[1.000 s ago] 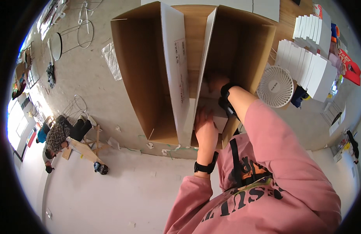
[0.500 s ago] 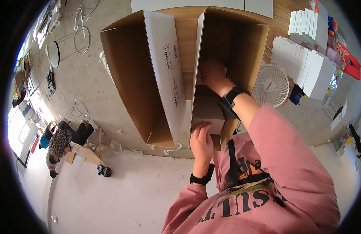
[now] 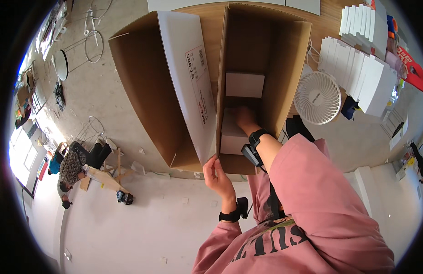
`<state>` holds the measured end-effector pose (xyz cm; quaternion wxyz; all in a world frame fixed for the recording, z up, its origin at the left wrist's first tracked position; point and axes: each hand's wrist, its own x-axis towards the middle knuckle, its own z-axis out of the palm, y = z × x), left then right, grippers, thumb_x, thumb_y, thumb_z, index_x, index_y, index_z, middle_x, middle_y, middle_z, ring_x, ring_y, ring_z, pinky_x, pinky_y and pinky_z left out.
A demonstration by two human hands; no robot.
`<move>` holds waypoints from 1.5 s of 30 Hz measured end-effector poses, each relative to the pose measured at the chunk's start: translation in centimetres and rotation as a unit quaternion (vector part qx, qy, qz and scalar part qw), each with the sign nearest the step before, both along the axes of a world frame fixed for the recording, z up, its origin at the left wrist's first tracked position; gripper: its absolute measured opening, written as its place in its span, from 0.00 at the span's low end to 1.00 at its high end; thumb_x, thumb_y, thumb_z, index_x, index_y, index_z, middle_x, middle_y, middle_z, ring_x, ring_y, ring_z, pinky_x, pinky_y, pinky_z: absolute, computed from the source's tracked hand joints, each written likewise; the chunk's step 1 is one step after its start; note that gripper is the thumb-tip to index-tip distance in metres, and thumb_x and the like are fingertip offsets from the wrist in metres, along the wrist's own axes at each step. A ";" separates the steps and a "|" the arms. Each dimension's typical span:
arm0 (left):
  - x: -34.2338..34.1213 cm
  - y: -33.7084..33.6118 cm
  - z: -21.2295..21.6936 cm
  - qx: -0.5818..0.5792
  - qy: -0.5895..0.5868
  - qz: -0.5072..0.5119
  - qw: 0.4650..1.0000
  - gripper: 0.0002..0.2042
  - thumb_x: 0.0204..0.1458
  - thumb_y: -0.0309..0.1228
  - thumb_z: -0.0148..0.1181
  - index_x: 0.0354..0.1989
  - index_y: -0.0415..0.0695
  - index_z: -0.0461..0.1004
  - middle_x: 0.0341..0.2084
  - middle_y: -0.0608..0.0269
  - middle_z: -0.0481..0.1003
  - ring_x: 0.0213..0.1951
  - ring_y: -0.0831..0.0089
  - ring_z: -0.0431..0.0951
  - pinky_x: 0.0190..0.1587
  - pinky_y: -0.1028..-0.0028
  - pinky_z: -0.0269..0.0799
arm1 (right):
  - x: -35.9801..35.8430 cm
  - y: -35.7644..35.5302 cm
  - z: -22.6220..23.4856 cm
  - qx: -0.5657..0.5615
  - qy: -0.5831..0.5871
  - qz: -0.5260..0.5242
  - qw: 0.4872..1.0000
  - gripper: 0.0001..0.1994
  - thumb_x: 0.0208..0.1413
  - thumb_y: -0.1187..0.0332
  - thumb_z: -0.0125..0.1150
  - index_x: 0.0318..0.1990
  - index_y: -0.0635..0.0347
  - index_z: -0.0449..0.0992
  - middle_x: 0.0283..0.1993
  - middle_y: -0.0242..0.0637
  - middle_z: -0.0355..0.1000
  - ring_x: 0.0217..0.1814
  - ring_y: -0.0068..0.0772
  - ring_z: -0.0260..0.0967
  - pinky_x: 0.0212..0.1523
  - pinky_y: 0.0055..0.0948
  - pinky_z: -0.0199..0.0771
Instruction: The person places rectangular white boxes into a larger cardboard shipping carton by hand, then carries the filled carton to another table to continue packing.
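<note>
Two tall cardboard cartons stand side by side with their tops open: a left carton [image 3: 143, 91] with a white, labelled outer side, and a right carton [image 3: 282, 68]. Inside the right one are two small white boxes, a far box [image 3: 245, 85] and a near box [image 3: 233, 144]. My right hand [image 3: 246, 119] reaches into this carton and lies over the near box; its fingers are smeared and partly hidden. At the right carton's near left corner, my left hand [image 3: 219, 179] pinches the cardboard edge between its fingertips. Dark bands circle both my wrists.
Right of the cartons is a round white fan [image 3: 317, 97]. Beyond it stand rows of white boxes [image 3: 357, 68], with a red item [image 3: 410, 71] beside them. The cartons rest on a wooden table [image 3: 210, 27]. Other people [image 3: 74, 164] are off at the far left.
My right hand has moved nearer, from the far part of the right carton to the near box, uncovering the far box. My left hand has left the near box for the carton's corner.
</note>
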<state>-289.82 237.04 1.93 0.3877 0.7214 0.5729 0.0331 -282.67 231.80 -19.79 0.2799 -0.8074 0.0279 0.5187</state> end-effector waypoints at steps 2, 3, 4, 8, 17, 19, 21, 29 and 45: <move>0.3 0.0 0.1 -0.001 0.007 0.008 1.000 0.05 0.54 0.20 0.52 0.37 0.35 0.73 0.34 0.62 0.74 0.35 0.77 0.72 0.39 0.79 0.67 | 0.6 0.1 0.2 0.003 0.000 0.026 1.000 0.12 0.54 0.58 0.53 0.36 0.52 0.80 0.39 0.45 0.74 0.44 0.48 0.71 0.46 0.39 0.70; 0.5 0.1 0.1 -0.010 -0.001 0.007 1.000 0.05 0.54 0.20 0.52 0.38 0.35 0.73 0.34 0.63 0.74 0.35 0.78 0.72 0.39 0.79 0.67 | 0.7 0.1 -0.1 0.007 -0.003 0.051 0.999 0.12 0.54 0.58 0.53 0.37 0.50 0.80 0.40 0.43 0.74 0.44 0.47 0.72 0.46 0.38 0.70; 0.7 0.1 0.2 -0.019 -0.009 0.006 1.000 0.06 0.55 0.20 0.52 0.39 0.35 0.73 0.34 0.63 0.74 0.35 0.78 0.72 0.39 0.80 0.68 | 0.8 0.1 -0.3 0.008 -0.003 0.051 0.999 0.12 0.54 0.58 0.53 0.37 0.50 0.80 0.40 0.43 0.74 0.44 0.47 0.72 0.46 0.38 0.70; 0.8 0.2 0.4 -0.031 0.001 0.002 1.000 0.06 0.55 0.20 0.52 0.39 0.34 0.73 0.34 0.64 0.73 0.36 0.79 0.72 0.41 0.80 0.68 | 1.2 -0.4 -0.9 0.026 0.005 0.083 0.996 0.10 0.53 0.59 0.53 0.37 0.47 0.80 0.41 0.41 0.75 0.45 0.45 0.72 0.48 0.37 0.70; 0.5 0.4 0.3 -0.034 -0.012 0.008 0.999 0.05 0.55 0.20 0.52 0.38 0.34 0.73 0.35 0.64 0.73 0.37 0.79 0.72 0.42 0.80 0.68 | 1.1 0.4 -1.2 0.007 0.028 0.089 0.996 0.09 0.52 0.66 0.53 0.37 0.47 0.81 0.41 0.40 0.75 0.47 0.42 0.72 0.50 0.34 0.69; 0.7 0.3 0.3 -0.036 -0.007 0.007 0.999 0.05 0.55 0.20 0.52 0.38 0.35 0.73 0.34 0.64 0.73 0.37 0.79 0.72 0.42 0.80 0.68 | 0.7 0.1 -2.1 0.003 0.028 0.081 0.996 0.10 0.52 0.68 0.53 0.37 0.47 0.81 0.41 0.40 0.75 0.47 0.41 0.72 0.50 0.33 0.69; 0.6 0.3 0.3 -0.036 -0.004 0.006 0.999 0.05 0.55 0.20 0.52 0.38 0.35 0.73 0.34 0.64 0.73 0.37 0.79 0.72 0.42 0.80 0.68 | 0.5 0.1 -2.6 0.008 0.034 0.063 0.997 0.10 0.51 0.69 0.53 0.37 0.48 0.81 0.41 0.39 0.76 0.47 0.40 0.72 0.50 0.32 0.68; 0.7 0.1 0.1 -0.034 -0.006 0.005 0.999 0.05 0.55 0.21 0.52 0.38 0.34 0.73 0.34 0.64 0.74 0.37 0.79 0.73 0.41 0.80 0.68 | 0.7 -0.3 -1.8 -0.017 0.012 0.065 0.998 0.10 0.51 0.68 0.53 0.36 0.49 0.81 0.41 0.40 0.75 0.47 0.41 0.72 0.50 0.34 0.69; 0.8 0.0 0.2 -0.008 0.008 -0.008 1.000 0.05 0.55 0.23 0.53 0.37 0.36 0.73 0.31 0.64 0.74 0.33 0.80 0.72 0.37 0.80 0.68 | 2.5 1.0 0.5 -0.025 0.088 0.098 0.991 0.10 0.52 0.62 0.52 0.35 0.44 0.81 0.43 0.34 0.75 0.48 0.39 0.71 0.52 0.34 0.68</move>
